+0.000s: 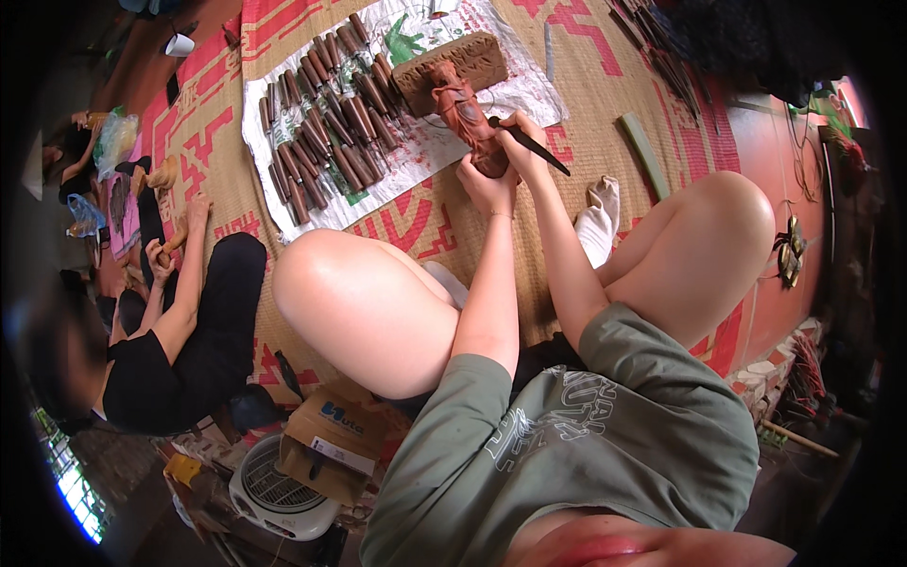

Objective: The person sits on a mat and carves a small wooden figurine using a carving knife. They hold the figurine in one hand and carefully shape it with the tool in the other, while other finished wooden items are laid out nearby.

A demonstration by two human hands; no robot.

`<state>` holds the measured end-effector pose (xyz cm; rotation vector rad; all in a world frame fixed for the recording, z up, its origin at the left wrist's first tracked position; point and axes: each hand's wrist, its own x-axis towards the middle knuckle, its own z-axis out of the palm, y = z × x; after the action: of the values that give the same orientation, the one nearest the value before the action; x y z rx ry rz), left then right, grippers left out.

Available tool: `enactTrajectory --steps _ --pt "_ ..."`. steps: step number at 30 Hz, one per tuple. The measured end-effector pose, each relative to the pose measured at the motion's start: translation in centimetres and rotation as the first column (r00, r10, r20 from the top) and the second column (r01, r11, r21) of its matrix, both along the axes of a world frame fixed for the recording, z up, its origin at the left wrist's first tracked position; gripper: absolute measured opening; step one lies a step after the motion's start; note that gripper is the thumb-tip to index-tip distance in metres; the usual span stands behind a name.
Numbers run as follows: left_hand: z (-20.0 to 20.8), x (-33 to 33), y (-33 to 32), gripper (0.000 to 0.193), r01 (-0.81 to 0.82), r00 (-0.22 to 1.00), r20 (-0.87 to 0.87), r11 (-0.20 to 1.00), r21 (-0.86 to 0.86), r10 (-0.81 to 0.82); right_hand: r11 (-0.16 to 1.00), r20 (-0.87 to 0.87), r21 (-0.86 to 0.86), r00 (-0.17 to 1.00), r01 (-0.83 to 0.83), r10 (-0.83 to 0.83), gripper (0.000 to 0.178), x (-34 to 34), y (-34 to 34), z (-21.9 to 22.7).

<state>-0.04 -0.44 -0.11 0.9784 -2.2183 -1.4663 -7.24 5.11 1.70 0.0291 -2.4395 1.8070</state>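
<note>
Left hand (487,184) closes around the base of a reddish wooden figurine (463,113); right hand (520,137) grips a dark carving tool (534,146) against it, above a woven mat (605,123).

Woven mat (605,66) with red pattern covers the floor. White plastic sheet (472,132) lies on the mat's far side, rows of brown-handled carving tools (326,123) across its left part, wood block (472,57) on its far right part. More dark tools (661,47) near the mat's far right edge, green flat stick (645,151) just inside that edge, white cloth (597,222) nearer. Off the mat's left edge another person in black (179,350) sits holding a small wooden piece (173,243). Near edge: cardboard box (335,430), white fan grille (274,487). White cup (179,44) at far left.
</note>
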Motion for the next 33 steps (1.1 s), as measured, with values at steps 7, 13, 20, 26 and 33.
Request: enactTrajectory --steps 7,13,20,26,33 --pt "0.4 0.1 0.2 0.078 -0.011 1.0 0.013 0.999 -0.037 0.011 0.998 0.042 0.003 0.997 -0.06 0.06 0.011 1.0 0.2 1.6" --pt "-1.1 0.0 0.1 0.076 -0.028 0.999 -0.017 0.998 -0.063 0.027 0.999 0.02 0.018 0.999 -0.049 0.049 0.013 1.4 0.6 1.0" --pt "-1.3 -0.1 0.2 0.075 -0.036 0.998 -0.06 0.998 -0.043 0.034 0.998 0.015 0.016 0.998 -0.063 0.062 0.012 1.0 0.4 0.2" --pt "-1.3 0.0 0.0 0.071 -0.04 0.999 -0.014 0.996 -0.075 0.039 0.998 0.016 0.064 1.0 -0.02 0.02 0.011 2.3 1.0 -0.9" --pt "-0.7 -0.1 0.0 0.074 -0.029 0.999 -0.022 1.0 -0.012 0.029 0.996 -0.032 0.04 0.997 0.074 -0.073 0.01 2.1 0.2 -0.4"
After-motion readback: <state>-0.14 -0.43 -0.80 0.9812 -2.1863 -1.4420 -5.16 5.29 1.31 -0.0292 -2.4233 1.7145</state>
